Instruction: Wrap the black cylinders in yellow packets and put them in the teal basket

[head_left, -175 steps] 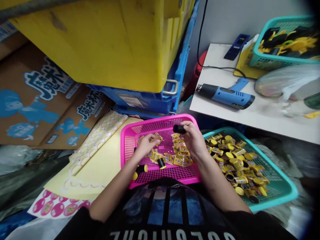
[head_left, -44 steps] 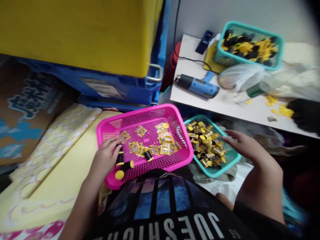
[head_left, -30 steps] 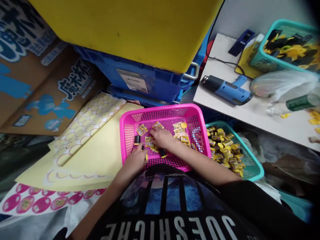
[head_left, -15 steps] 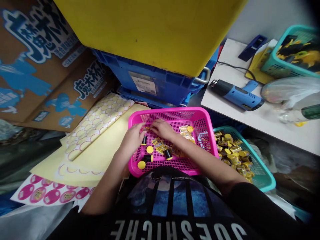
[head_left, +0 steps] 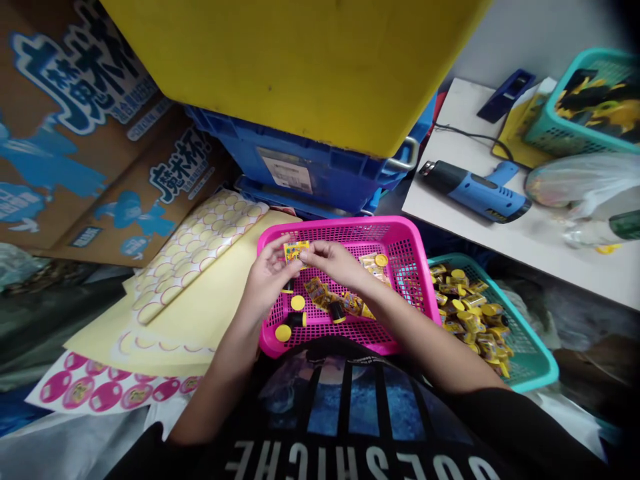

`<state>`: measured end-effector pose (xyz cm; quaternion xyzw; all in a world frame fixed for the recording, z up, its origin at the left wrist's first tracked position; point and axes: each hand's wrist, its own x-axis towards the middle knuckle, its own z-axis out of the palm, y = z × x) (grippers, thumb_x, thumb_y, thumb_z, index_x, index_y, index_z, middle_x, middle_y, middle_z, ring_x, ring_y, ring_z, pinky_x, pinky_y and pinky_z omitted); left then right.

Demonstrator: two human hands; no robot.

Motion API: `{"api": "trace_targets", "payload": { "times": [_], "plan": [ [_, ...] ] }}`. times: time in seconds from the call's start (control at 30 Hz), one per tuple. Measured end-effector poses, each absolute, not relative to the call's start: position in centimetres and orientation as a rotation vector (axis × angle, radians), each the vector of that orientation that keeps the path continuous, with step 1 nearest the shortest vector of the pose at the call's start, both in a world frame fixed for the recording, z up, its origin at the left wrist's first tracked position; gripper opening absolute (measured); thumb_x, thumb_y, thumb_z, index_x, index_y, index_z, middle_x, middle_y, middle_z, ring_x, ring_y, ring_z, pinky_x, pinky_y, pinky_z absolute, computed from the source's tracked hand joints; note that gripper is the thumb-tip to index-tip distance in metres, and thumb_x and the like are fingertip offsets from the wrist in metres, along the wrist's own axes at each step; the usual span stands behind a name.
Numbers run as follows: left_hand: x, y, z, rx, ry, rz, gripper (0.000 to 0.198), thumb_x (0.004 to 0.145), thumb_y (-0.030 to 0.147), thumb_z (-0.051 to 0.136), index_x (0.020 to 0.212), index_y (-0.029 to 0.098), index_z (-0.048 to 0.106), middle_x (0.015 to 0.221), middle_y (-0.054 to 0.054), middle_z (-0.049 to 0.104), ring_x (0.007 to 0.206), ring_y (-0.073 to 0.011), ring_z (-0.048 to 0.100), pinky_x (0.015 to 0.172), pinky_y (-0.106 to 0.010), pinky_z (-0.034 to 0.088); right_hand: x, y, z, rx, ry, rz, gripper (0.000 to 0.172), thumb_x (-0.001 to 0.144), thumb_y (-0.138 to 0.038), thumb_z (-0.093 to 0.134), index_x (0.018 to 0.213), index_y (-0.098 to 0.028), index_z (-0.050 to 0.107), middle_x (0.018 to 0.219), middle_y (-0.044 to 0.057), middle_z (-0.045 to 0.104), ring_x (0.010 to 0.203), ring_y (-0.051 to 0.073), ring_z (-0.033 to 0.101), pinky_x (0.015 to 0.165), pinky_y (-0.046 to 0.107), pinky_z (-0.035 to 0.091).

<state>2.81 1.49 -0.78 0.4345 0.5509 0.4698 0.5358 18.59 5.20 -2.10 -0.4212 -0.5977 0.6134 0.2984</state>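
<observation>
A small yellow printed label (head_left: 296,251) is pinched between my two hands, over the pink basket (head_left: 427,293). My left hand (head_left: 267,277) has it at the left and lower edge, thumb across the front. At its right side the fingertips of my right hand (head_left: 333,263) close on it. Below the hands lie black tubes with yellow caps, such as one tube (head_left: 337,311), and a loose yellow cap (head_left: 298,303). More yellow printed labels (head_left: 316,292) lie in the basket's middle, with pale ones (head_left: 370,261) under a cap at the right.
A teal basket (head_left: 537,363) of yellow-wrapped pieces stands right of the pink one. On the white table (head_left: 550,247) lie a blue heat gun (head_left: 475,190) and another teal basket (head_left: 555,127). Sticker sheets (head_left: 200,327) spread at left; a blue crate (head_left: 235,143) and cartons (head_left: 120,193) stand behind.
The label has come up from low in the basket and now faces me, flat between both hands. My fingers have risen slightly and spread around its edges.
</observation>
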Motion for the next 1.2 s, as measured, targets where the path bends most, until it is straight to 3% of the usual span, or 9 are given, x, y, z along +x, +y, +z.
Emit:
{"api": "trace_targets", "payload": {
  "times": [0.13,0.23,0.37,0.47,0.57,0.73,0.97,1.1,1.2],
  "plan": [
    [1.4,1.6,-0.1,0.989,1.399,1.084,0.055,0.068,0.028,0.078,0.119,0.017,0.061,0.072,0.000,0.070,0.069,-0.0146,0.068,0.065,-0.026,0.055,18.2,5.4,-2.1,-1.208,-1.842,1.405,0.041,0.093,-0.048,0.045,0.068,-0.018,0.055,0.063,-0.002,0.052,0.061,0.013,0.048,0.062,0.027,0.035],
    [0.5,1.6,0.1,0.999,1.537,1.147,0.037,0.069,0.031,0.077,0.102,0.014,0.071,0.083,-0.006,0.075,0.077,-0.0173,0.070,0.070,-0.028,0.056,17.2,5.4,-3.5,-1.239,-1.982,1.264,0.045,0.101,-0.039,0.028,0.080,-0.016,0.060,0.078,0.005,0.062,0.072,0.016,0.054,0.070,0.030,0.040],
    [-0.2,1.4,-0.2,0.994,1.675,1.225,0.029,0.069,0.031,0.076,0.090,0.012,0.074,0.084,-0.008,0.076,0.076,-0.0189,0.071,0.073,-0.032,0.058,15.5,5.2,-6.4,-0.772,-2.716,0.814,0.020,0.095,-0.020,0.046,0.096,-0.016,0.065,0.104,0.011,0.066,0.099,0.023,0.052,0.087,0.038,0.039],
    [-0.4,1.1,-0.6,0.998,1.655,1.281,0.026,0.068,0.029,0.077,0.089,0.013,0.074,0.087,-0.008,0.076,0.079,-0.0188,0.071,0.079,-0.033,0.057,14.9,5.1,-7.7,-0.522,-2.945,0.641,0.022,0.096,-0.016,0.043,0.100,-0.015,0.065,0.107,0.014,0.065,0.104,0.026,0.051,0.090,0.042,0.039],
    [-0.3,0.7,-0.6,1.000,1.553,1.318,0.027,0.066,0.027,0.078,0.089,0.015,0.073,0.089,-0.007,0.077,0.083,-0.0186,0.071,0.084,-0.034,0.056,15.7,5.2,-7.4,-0.758,-2.776,0.775,0.015,0.090,-0.013,0.052,0.101,-0.012,0.062,0.104,0.015,0.064,0.104,0.025,0.053,0.089,0.042,0.042],
    [0.3,0.2,-0.1,0.947,1.502,1.183,0.032,0.068,0.028,0.078,0.097,0.017,0.075,0.089,-0.006,0.077,0.080,-0.0185,0.071,0.078,-0.032,0.057,19.6,5.2,-4.8,-1.178,-1.791,1.376,0.034,0.082,-0.026,0.065,0.114,-0.020,0.054,0.106,0.008,0.063,0.090,0.019,0.060,0.081,0.038,0.048],
    [1.9,0.2,0.5,0.999,1.609,1.176,0.024,0.071,0.032,0.074,0.090,0.017,0.077,0.087,-0.006,0.078,0.081,-0.0196,0.072,0.079,-0.032,0.057,22.7,4.4,-1.5,-0.974,-1.027,1.737,0.028,0.072,-0.021,0.067,0.097,-0.023,0.054,0.087,-0.001,0.060,0.077,0.013,0.058,0.073,0.030,0.048],
    [2.8,0.1,1.1,1.021,1.557,1.177,0.027,0.070,0.029,0.075,0.093,0.018,0.076,0.088,-0.006,0.078,0.080,-0.0186,0.072,0.077,-0.031,0.058,22.7,4.3,-0.5,-0.915,-0.976,1.841,0.036,0.070,-0.021,0.069,0.104,-0.024,0.058,0.099,0.002,0.061,0.084,0.014,0.059,0.080,0.033,0.049],
    [3.4,0.0,1.4,1.034,1.534,1.198,0.029,0.069,0.026,0.075,0.096,0.018,0.075,0.090,-0.005,0.078,0.078,-0.0169,0.072,0.077,-0.030,0.058,22.8,4.2,-0.6,-0.848,-0.926,1.874,0.028,0.069,-0.024,0.068,0.096,-0.023,0.061,0.097,0.002,0.060,0.082,0.015,0.058,0.076,0.033,0.049]
  ]
}}
